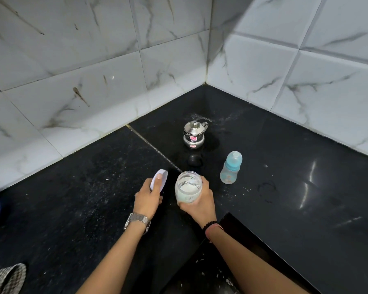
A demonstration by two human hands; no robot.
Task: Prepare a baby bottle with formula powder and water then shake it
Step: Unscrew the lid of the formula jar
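We see right hand (197, 201) wrapped round open clear glass jar of white powder (188, 186), on black stone counter (285, 166). Left hand (148, 197) grips round pale lilac lid (159, 183), just left of jar. Capped blue-topped clear baby bottle (231, 167) stands upright, near, beyond right hand, apart. Small lidded steel pot (194, 134) farther back.

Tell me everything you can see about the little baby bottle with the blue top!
The baby bottle is small, with a cloudy see-through body that looks like plastic, a light blue collar and a clear domed cap over the teat. A faint printed picture sits low on its side. It looks empty and closed. It stands upright on the black counter, to the right of the steel pot. Neither hand touches it.
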